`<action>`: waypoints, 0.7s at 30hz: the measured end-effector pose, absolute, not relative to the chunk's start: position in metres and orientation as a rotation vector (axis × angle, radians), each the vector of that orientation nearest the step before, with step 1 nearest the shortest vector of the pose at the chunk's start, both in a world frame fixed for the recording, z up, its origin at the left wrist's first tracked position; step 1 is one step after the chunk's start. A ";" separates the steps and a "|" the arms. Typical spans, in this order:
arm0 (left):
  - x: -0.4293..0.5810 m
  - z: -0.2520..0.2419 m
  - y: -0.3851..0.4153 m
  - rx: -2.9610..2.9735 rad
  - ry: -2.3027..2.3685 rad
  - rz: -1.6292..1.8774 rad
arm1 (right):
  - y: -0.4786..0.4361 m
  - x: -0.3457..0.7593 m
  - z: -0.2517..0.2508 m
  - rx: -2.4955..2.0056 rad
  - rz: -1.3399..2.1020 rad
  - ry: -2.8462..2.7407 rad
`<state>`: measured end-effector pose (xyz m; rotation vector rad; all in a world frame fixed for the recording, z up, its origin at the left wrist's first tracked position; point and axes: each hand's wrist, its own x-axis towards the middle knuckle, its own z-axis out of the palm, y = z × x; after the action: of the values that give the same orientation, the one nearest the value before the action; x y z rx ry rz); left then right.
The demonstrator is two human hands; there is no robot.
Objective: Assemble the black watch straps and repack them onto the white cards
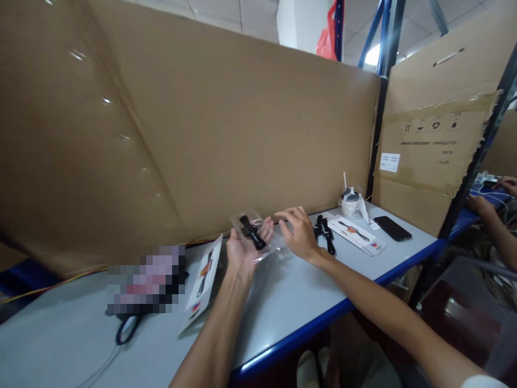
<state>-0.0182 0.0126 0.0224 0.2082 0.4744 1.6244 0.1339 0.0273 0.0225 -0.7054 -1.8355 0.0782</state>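
My left hand (238, 250), palm up, supports a clear plastic bag (264, 254) with a black tool (252, 231) inside. The tool has a dark rounded handle; its exact kind is hard to make out. Just right of the bag, my right hand (298, 230) hovers with fingers bent and apart, nothing visible between them. Several similar black tools (324, 234) lie on the table beyond my right wrist. Next to them are flat white printed boxes (355, 234) picturing a two-handled tool. Another such printed box (204, 280) stands tilted left of my left forearm.
On the grey table (291, 302), a phone (392, 228) and a lidded cup with a straw (350, 203) sit at the right. A blurred-out object (147, 283) and a black loop with a cable (128, 328) lie left. Cardboard walls (242, 124) enclose the back. Another person's arm (490, 215) shows far right.
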 end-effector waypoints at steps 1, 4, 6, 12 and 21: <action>-0.020 0.022 0.013 0.220 0.473 1.622 | 0.024 0.146 0.024 -0.735 0.036 -1.854; -0.022 0.021 0.014 0.238 0.453 1.630 | 0.016 0.203 0.019 -0.947 -0.086 -1.918; -0.022 0.021 0.014 0.225 0.437 1.644 | 0.011 0.253 0.003 -1.194 -0.156 -1.966; -0.019 0.025 0.018 0.199 0.391 1.669 | -0.004 0.372 -0.049 -1.923 -0.360 -1.981; -0.016 0.023 0.017 0.234 0.382 1.637 | -0.015 0.385 -0.051 -1.907 -0.348 -1.957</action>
<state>-0.0158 0.0166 0.0233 0.2336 0.3815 1.6373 0.3852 -0.0152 -0.0508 -1.9071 -1.9570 -0.3482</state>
